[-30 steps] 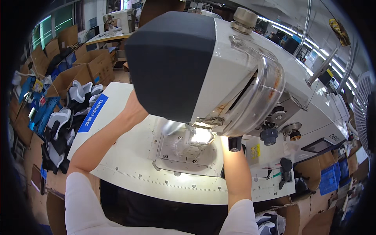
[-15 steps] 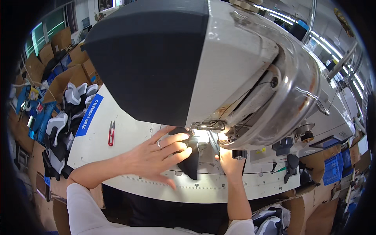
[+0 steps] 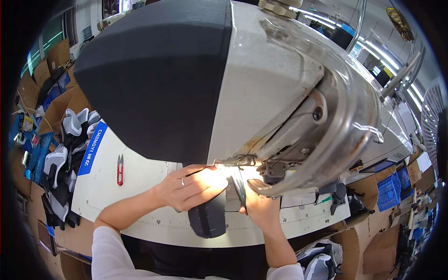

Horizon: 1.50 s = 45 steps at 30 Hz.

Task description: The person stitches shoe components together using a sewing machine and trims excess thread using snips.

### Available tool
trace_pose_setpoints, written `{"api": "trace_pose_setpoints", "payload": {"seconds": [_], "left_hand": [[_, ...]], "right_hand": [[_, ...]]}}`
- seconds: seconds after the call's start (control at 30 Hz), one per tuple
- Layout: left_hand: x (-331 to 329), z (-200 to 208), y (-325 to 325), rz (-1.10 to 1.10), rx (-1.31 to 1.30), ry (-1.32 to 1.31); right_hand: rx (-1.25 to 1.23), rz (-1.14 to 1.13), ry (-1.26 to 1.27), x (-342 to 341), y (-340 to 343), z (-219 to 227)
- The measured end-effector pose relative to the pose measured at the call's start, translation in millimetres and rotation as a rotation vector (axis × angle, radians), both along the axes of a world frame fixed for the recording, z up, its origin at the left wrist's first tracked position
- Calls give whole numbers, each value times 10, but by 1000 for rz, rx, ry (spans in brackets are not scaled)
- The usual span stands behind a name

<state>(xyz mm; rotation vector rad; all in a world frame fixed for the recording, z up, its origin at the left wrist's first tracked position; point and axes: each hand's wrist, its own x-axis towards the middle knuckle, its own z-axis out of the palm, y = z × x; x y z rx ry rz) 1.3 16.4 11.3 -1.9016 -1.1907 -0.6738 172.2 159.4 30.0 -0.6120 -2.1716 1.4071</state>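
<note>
A sewing machine (image 3: 266, 93) with a dark front cover looms over the white worktable, its lamp glaring around the needle area. My left hand (image 3: 196, 186), a ring on one finger, is closed on a black fabric piece (image 3: 208, 219) just left of the needle; its thumb is hidden. The lower end of that piece hangs toward the table's front edge. My right hand (image 3: 262, 207) is closed around a narrow dark fabric strip (image 3: 238, 184) beside the presser area, its fingertips partly hidden by the machine head. Glare hides whether the two fabrics are joined.
Red-handled thread snips (image 3: 120, 172) lie on the worktable (image 3: 149, 186) to the left. Black and white-grey sewn pieces (image 3: 58, 163) are heaped beyond the left edge. More grey-white pieces (image 3: 319, 263) sit in a cardboard box (image 3: 350, 249) at lower right.
My left hand has drawn its spread fingers together onto the black fabric, which now shows wider below it. My right hand sits slightly lower. The whole view has shifted slightly.
</note>
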Motion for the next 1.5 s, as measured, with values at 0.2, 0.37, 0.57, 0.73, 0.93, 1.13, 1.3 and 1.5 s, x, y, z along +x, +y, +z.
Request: {"api": "trace_pose_setpoints", "payload": {"seconds": [0.2, 0.37, 0.57, 0.73, 0.93, 1.13, 1.3, 1.5], "left_hand": [[14, -154, -43, 42, 153, -379], [12, -191, -92, -51, 66, -714], [80, -313, -67, 34, -24, -700], [-105, -499, -118, 6, -112, -590], [-36, -136, -169, -145, -105, -794], [-124, -137, -191, -85, -68, -691], [-124, -69, -136, -162, -114, -761], [-242, -171, -197, -165, -213, -834]], "right_hand": [[-148, -23, 220, 65, -175, -207], [198, 109, 73, 92, -80, -162], [-184, 107, 94, 7, -193, 29], [-325, 42, 248, 54, -318, -68], [-384, 49, 232, 92, -272, -100], [-346, 104, 196, 97, -275, -89], [-29, 56, 373, 81, 31, -564], [-134, 198, 149, 136, -222, -77]]}}
